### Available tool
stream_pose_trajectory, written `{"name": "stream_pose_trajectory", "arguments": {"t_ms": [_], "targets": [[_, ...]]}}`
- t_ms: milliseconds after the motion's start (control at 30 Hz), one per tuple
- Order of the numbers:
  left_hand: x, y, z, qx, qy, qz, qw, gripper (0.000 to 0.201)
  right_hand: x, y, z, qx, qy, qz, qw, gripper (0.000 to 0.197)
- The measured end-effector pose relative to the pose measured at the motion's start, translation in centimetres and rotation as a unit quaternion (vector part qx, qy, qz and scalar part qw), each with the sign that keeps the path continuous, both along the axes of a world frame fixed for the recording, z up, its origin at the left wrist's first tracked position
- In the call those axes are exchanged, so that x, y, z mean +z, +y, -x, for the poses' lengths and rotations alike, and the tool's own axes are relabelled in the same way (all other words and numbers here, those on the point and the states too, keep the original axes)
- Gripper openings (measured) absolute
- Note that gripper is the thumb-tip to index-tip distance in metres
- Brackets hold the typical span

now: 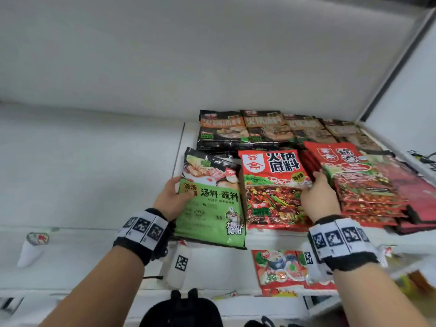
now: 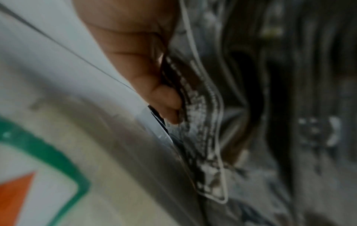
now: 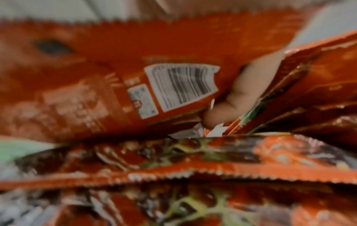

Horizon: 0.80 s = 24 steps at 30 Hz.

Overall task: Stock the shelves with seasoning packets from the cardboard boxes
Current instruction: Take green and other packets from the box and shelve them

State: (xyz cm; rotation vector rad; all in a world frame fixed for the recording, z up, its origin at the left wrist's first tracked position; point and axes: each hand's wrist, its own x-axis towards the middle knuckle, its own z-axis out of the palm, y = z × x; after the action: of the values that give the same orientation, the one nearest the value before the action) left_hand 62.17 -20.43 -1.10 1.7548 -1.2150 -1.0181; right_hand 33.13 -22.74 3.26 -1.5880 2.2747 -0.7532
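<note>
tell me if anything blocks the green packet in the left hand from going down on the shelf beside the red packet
Nothing visible does. The left hand grips the green and black soup-base packet at its left edge, right beside the red hotpot-base packet the right hand holds. The white shelf to its left is bare.

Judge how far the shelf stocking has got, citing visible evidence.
Done: dark packets fill the back row and a red stack lies at right. In hand: the left hand holds the green packet; the right hand grips the red hotpot packet. Left: the bare shelf at left.
</note>
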Motion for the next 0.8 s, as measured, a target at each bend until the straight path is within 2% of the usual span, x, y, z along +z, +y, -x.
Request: {"name": "stream_pose_trajectory", "arguments": {"t_ms": [33, 100, 167, 233, 267, 333, 467, 667, 800], "targets": [[-0.1, -0.2, -0.1, -0.005, 0.001, 0.0, 1.0, 0.057, 0.1, 0.1, -0.1, 0.008, 0.041, 0.001, 0.999, 0.051], [-0.1, -0.2, 0.0, -0.038, -0.031, 0.004, 0.999, 0.054, 0.3, 0.4, -0.8, 0.056, 0.124, 0.044, 0.99, 0.046], [-0.1, 0.0, 0.2, -0.068, -0.083, 0.004, 0.994, 0.06, 0.4, 1.1, -2.2, 0.174, 0.169, 0.083, 0.967, 0.039], [-0.1, 0.2, 0.4, -0.103, -0.173, -0.009, 0.979, 0.076, -0.2, 1.8, -4.0, 0.291, 0.187, 0.025, 0.938, 0.049], [-0.1, 0.4, 0.6, -0.121, -0.232, -0.02, 0.965, 0.079, -0.8, 2.0, -4.6, 0.32, 0.195, -0.027, 0.927, 0.056], [-0.1, 0.9, 1.0, -0.142, -0.276, -0.033, 0.95, 0.076, -1.7, 1.8, -5.0, 0.326, 0.195, -0.097, 0.92, 0.064], [0.0, 0.9, 2.2, -0.177, -0.265, -0.021, 0.948, 0.077, -2.1, 0.6, -3.2, 0.289, 0.189, -0.096, 0.934, 0.054], [0.1, -1.1, 3.2, -0.219, -0.251, -0.028, 0.942, 0.08, -2.9, -0.3, -3.1, 0.273, 0.199, -0.104, 0.936, 0.049], [0.5, -1.3, 2.7, -0.239, -0.318, -0.054, 0.916, 0.078, -2.4, -0.1, -2.7, 0.29, 0.146, -0.076, 0.943, 0.05]]}}
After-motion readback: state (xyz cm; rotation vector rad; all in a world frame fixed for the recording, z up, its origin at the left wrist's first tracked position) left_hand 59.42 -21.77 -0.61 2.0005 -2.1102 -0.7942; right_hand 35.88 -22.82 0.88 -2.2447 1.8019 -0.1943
